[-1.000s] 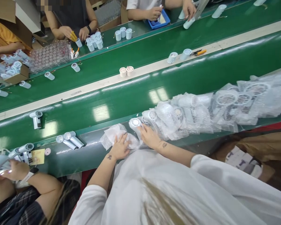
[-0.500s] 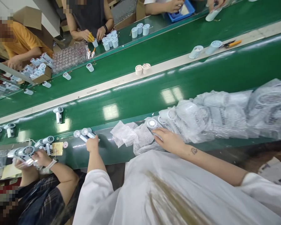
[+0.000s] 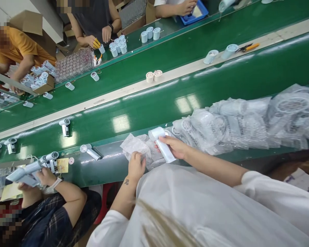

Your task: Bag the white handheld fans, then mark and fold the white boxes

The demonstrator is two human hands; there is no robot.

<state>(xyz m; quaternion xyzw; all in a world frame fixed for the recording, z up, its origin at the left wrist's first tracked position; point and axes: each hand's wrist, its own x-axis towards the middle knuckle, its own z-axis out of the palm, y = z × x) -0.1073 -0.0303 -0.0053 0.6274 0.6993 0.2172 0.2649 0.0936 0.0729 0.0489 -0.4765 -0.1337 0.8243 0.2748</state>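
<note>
My right hand (image 3: 175, 146) is closed round a white hand-held fan (image 3: 161, 144), lifted a little above the conveyor's near ledge (image 3: 110, 164). My left hand (image 3: 136, 164) pinches the edge of a small pile of clear bubble-wrap bags (image 3: 134, 145) lying on that ledge. Just left of the bags one loose white fan (image 3: 89, 151) lies on the ledge. To the right stretches a long heap of bagged fans (image 3: 247, 123).
A green conveyor belt (image 3: 154, 103) runs past with a fan (image 3: 65, 126) standing on it and white cylinders (image 3: 153, 75) on the centre strip. A co-worker at lower left holds a fan (image 3: 25, 171). Other people work across the far belt.
My left hand came back from the loose fans at left to the bags. My right hand picked the white fan up off the ledge. One fan is gone from the pair at left.
</note>
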